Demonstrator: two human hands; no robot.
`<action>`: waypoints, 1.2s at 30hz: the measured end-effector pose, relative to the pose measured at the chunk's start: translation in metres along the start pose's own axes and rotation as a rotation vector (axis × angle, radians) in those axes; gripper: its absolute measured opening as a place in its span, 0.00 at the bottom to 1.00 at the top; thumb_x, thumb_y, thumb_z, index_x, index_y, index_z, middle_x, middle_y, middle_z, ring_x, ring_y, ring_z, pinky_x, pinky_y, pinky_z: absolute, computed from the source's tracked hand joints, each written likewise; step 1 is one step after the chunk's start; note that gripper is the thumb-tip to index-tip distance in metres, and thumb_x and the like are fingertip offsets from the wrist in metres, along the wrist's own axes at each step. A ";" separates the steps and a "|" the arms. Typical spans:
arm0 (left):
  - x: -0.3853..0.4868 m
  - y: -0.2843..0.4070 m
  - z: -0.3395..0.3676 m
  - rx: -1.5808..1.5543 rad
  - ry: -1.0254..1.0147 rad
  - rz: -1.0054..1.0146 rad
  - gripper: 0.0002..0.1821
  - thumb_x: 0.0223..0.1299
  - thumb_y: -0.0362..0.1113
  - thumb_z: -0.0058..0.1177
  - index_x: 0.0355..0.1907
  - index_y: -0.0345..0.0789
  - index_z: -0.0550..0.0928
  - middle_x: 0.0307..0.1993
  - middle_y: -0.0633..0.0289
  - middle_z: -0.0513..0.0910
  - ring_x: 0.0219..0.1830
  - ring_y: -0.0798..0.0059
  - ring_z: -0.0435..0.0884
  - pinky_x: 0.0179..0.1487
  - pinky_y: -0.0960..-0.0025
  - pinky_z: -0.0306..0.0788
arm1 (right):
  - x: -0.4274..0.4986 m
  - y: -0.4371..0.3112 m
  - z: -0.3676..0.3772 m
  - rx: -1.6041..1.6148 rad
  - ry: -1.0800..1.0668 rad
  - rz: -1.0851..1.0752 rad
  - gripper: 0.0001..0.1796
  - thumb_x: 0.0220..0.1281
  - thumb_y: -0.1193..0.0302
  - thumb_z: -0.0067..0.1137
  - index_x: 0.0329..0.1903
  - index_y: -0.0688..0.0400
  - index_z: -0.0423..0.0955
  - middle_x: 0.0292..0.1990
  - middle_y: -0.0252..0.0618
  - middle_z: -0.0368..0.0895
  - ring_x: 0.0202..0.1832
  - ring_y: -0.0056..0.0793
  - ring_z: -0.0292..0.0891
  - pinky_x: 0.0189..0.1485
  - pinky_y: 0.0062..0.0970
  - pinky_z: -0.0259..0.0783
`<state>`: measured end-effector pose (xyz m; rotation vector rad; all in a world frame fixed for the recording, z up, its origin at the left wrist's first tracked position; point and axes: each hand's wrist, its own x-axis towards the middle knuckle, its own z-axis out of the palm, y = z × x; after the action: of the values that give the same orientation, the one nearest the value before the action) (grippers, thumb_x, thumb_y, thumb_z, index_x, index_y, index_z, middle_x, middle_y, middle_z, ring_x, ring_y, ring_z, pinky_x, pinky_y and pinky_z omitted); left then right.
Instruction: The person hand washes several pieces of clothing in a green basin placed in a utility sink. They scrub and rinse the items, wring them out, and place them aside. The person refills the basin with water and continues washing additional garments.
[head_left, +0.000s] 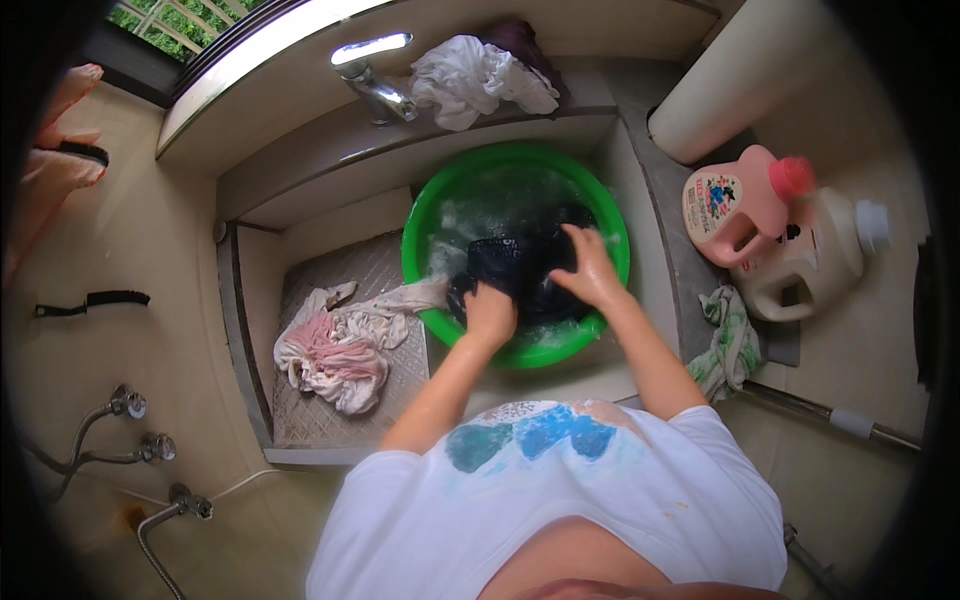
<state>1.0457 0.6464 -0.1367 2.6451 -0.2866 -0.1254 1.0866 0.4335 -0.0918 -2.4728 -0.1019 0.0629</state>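
A green plastic basin (415, 247) with soapy water stands in a laundry sink. Dark wet fabric (525, 262) lies in it. My left hand (491, 315) is at the near left part of the fabric, its fingers hidden in the dark folds. At the fabric's right side is my right hand (589, 270), thumb and fingers spread, touching or just above it. A wet heap of white and pink clothes (337, 352) rests on the ribbed washboard area (405, 382) to the left, and one end of it reaches over the basin's rim.
Behind the basin, a chrome faucet (375, 90) stands beside a bundled white cloth (472, 79). Pink (727, 202) and beige (810, 262) detergent bottles stand at right, near a green-white rag (727, 345). A black brush (112, 300) hangs on the left wall above valves (127, 401).
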 end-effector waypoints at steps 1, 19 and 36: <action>0.003 -0.004 0.015 -0.027 -0.011 -0.050 0.28 0.53 0.37 0.57 0.60 0.38 0.74 0.51 0.43 0.76 0.58 0.42 0.70 0.57 0.41 0.65 | 0.000 -0.014 0.014 -0.110 -0.058 0.080 0.48 0.44 0.66 0.74 0.69 0.47 0.59 0.64 0.64 0.59 0.66 0.63 0.58 0.64 0.45 0.66; 0.040 -0.033 -0.004 -0.983 0.060 -0.365 0.15 0.52 0.23 0.51 0.44 0.31 0.83 0.41 0.60 0.86 0.44 0.71 0.82 0.53 0.68 0.73 | 0.048 0.037 0.060 0.049 -0.009 -0.020 0.10 0.40 0.72 0.66 0.31 0.59 0.79 0.33 0.48 0.82 0.40 0.44 0.81 0.42 0.39 0.75; 0.035 0.136 -0.384 -1.327 0.741 0.481 0.12 0.51 0.29 0.65 0.40 0.33 0.82 0.26 0.64 0.83 0.18 0.79 0.75 0.22 0.76 0.66 | 0.021 -0.171 -0.312 0.770 0.320 -0.541 0.12 0.52 0.67 0.72 0.29 0.58 0.76 0.24 0.30 0.78 0.32 0.19 0.75 0.38 0.24 0.73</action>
<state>1.1083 0.6926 0.2650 1.1348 -0.3786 0.5991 1.1195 0.3775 0.2591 -1.5978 -0.5002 -0.4416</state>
